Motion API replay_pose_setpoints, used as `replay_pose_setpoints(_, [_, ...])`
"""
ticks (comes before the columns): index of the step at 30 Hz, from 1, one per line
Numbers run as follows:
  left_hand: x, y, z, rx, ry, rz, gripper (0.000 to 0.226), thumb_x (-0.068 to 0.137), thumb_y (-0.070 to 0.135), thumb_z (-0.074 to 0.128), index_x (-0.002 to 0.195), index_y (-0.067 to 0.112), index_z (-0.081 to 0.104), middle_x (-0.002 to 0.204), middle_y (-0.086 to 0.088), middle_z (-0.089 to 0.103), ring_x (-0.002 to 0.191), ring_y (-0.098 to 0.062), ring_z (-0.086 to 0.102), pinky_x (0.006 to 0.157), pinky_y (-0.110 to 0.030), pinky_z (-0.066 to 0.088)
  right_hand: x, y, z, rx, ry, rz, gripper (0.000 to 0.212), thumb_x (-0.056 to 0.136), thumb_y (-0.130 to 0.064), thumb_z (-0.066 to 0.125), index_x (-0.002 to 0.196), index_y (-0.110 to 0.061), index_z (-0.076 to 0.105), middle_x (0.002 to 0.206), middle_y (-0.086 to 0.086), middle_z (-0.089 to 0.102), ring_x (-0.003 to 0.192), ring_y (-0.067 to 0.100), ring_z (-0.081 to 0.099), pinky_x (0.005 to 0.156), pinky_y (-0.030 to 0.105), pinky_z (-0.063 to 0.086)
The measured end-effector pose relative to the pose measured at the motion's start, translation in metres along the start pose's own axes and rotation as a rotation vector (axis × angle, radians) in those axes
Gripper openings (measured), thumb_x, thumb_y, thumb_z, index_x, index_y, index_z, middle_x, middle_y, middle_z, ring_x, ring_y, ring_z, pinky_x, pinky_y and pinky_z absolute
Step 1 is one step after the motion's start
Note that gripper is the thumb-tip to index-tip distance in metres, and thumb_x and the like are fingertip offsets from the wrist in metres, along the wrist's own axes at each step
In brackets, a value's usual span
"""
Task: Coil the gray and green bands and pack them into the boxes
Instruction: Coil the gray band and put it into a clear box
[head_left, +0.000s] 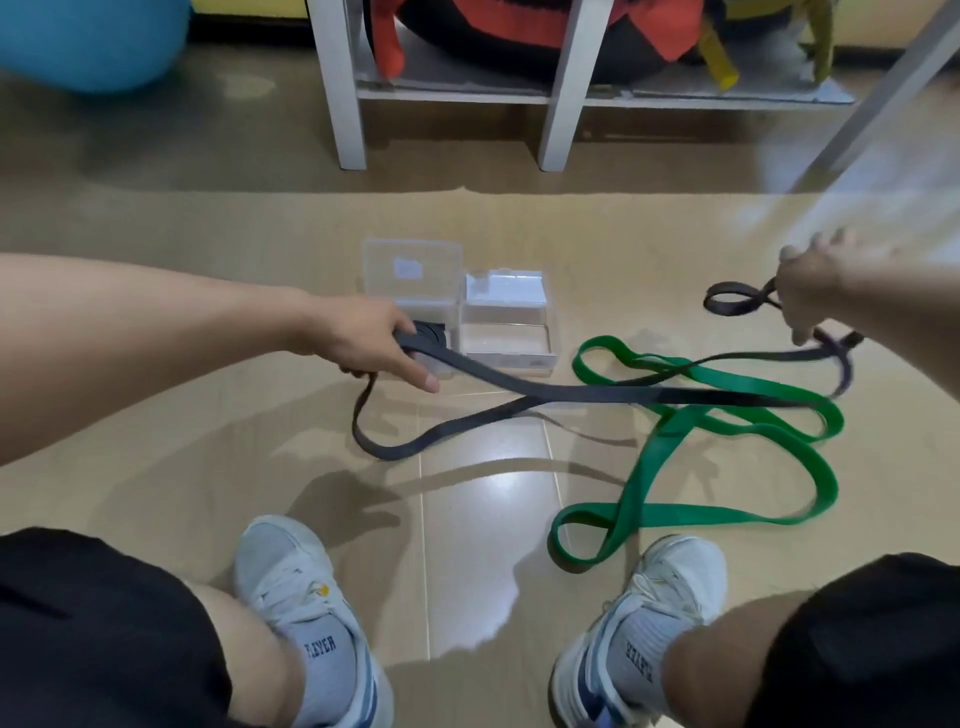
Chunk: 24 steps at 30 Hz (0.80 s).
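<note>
Left hand was curled around the gray band, holding a partly wound coil of it right at the front edge of the left clear box, which stood with its lid open. The right hand was way out to the side pinching the far stretch of that same band, with a small loop of it sticking out just past the fingers (that bit was blurry, so the exact grip was hard to make out). Between the two hands the gray band ran long and slack across the tiled floor, drooping into a loop below the left hand. The green band lay uncoiled in loose loops on the floor, right of the boxes, with the gray strap crossing over it. The second clear box sat touching the first, lid up too. Both sneakers were planted at the bottom, near the green band's closest loop.
</note>
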<state>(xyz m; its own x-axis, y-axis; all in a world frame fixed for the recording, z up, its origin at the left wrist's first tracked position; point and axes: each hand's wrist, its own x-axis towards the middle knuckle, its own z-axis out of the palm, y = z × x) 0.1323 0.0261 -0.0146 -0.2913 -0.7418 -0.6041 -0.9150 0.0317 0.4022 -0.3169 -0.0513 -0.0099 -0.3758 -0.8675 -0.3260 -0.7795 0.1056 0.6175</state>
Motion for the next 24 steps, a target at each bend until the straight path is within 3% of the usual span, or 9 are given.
replay_pose_setpoints(2, [0.001,0.009,0.003,-0.084,0.025,0.089,0.031,0.078,0.040,0.086,0.090,0.017,0.068,0.067,0.004,0.056,0.058,-0.013,0.052,0.052,-0.022,0.041,-0.005,-0.017,-0.002,0.048,0.074,-0.112,0.070,0.067,-0.041,0.088,0.125,-0.015,0.058,0.131,0.018,0.057,0.127,0.039,0.049,0.106,0.051,0.044])
replay_pose_setpoints(5, [0.002,0.024,0.007,-0.196,0.062,0.161,0.022,0.079,0.026,0.087,0.092,0.018,0.071,0.066,0.005,0.060,0.056,-0.007,0.056,0.049,-0.015,0.042,-0.060,-0.079,-0.028,0.276,-0.017,-0.489,0.102,0.071,-0.036,0.091,0.155,-0.018,0.036,0.149,0.014,0.051,0.133,0.034,0.050,0.108,0.035,0.041])
replay_pose_setpoints(8, [0.004,0.036,0.011,-0.247,0.050,0.195,0.017,0.082,0.021,0.085,0.095,0.021,0.074,0.063,0.013,0.064,0.058,-0.003,0.058,0.055,-0.013,0.044,-0.114,-0.131,-0.044,0.569,-0.138,-0.877,0.102,0.074,-0.043,0.088,0.157,-0.029,0.031,0.156,-0.006,0.044,0.140,0.017,0.044,0.108,0.024,0.029])
replay_pose_setpoints(10, [0.005,0.040,0.015,-0.253,0.039,0.203,0.015,0.083,0.019,0.084,0.094,0.023,0.076,0.065,0.016,0.068,0.060,0.000,0.060,0.057,-0.011,0.044,-0.134,-0.151,-0.047,0.686,-0.176,-0.989,0.079,0.076,-0.048,0.085,0.144,-0.031,0.050,0.143,-0.013,0.055,0.129,0.007,0.049,0.103,0.022,0.033])
replay_pose_setpoints(12, [0.006,0.039,0.017,-0.246,0.051,0.199,0.014,0.081,0.018,0.085,0.093,0.021,0.076,0.069,0.012,0.071,0.063,-0.002,0.060,0.061,-0.013,0.045,-0.144,-0.163,-0.051,0.793,-0.197,-1.033,0.041,0.079,-0.048,0.082,0.111,-0.025,0.070,0.113,-0.008,0.072,0.104,0.010,0.064,0.094,0.029,0.046])
replay_pose_setpoints(14, [0.007,0.035,0.019,-0.243,0.058,0.191,0.015,0.080,0.018,0.086,0.090,0.020,0.075,0.072,0.007,0.070,0.065,-0.008,0.060,0.065,-0.021,0.047,-0.143,-0.168,-0.054,0.879,-0.202,-1.036,0.026,0.084,-0.041,0.080,0.089,-0.018,0.070,0.084,-0.001,0.075,0.080,0.013,0.067,0.082,0.035,0.049])
replay_pose_setpoints(16, [0.009,0.030,0.021,-0.263,0.060,0.170,0.016,0.080,0.021,0.086,0.087,0.020,0.072,0.071,0.006,0.067,0.061,-0.010,0.059,0.063,-0.023,0.048,-0.140,-0.165,-0.057,0.984,-0.271,-1.047,0.020,0.087,-0.031,0.079,0.081,-0.017,0.065,0.073,0.004,0.070,0.070,0.016,0.067,0.081,0.037,0.050])
replay_pose_setpoints(19, [0.011,0.020,0.022,-0.223,0.008,0.142,0.019,0.080,0.027,0.086,0.083,0.017,0.071,0.070,0.007,0.065,0.059,-0.010,0.060,0.056,-0.020,0.049,-0.137,-0.150,-0.073,1.134,-0.424,-1.151,0.025,0.091,-0.023,0.074,0.072,-0.019,0.059,0.064,0.008,0.050,0.061,0.018,0.052,0.076,0.040,0.045])
replay_pose_setpoints(24, [0.011,-0.007,0.029,-0.073,-0.119,0.005,0.021,0.085,0.031,0.082,0.090,0.014,0.071,0.078,0.008,0.068,0.074,-0.013,0.071,0.059,-0.025,0.050,-0.121,-0.111,-0.109,1.386,-0.609,-1.130,0.040,0.092,-0.045,0.055,0.060,-0.022,0.049,0.056,-0.001,0.039,0.059,0.017,0.044,0.082,0.037,0.041])
